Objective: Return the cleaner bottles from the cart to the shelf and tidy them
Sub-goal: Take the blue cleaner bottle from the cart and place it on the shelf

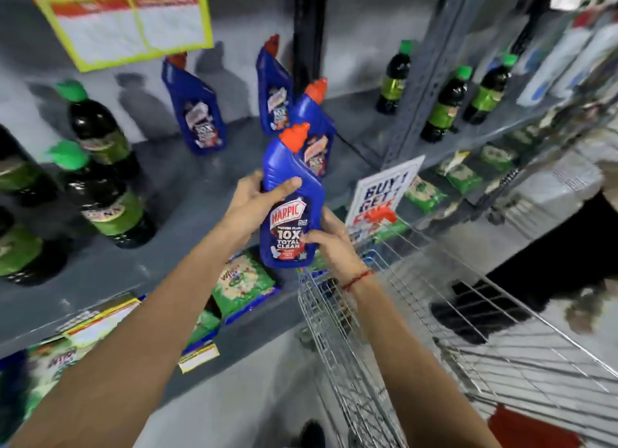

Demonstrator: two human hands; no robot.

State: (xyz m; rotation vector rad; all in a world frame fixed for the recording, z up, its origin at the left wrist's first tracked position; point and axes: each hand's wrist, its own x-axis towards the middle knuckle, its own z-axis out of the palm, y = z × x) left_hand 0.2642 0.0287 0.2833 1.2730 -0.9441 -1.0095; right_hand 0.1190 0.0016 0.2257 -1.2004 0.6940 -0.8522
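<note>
Head view, blue Harpic bottle [290, 210], orange cap, upright, clasped by left hand [249, 210], right hand [329, 243].

The held cleaner bottle [290, 210] is deep blue with an orange-red cap and a red-and-white label. Dark bottles [100, 193] at the left carry green caps and green labels. The shelf [187, 186] is grey; the cart [418, 313] is silver wire.
</note>
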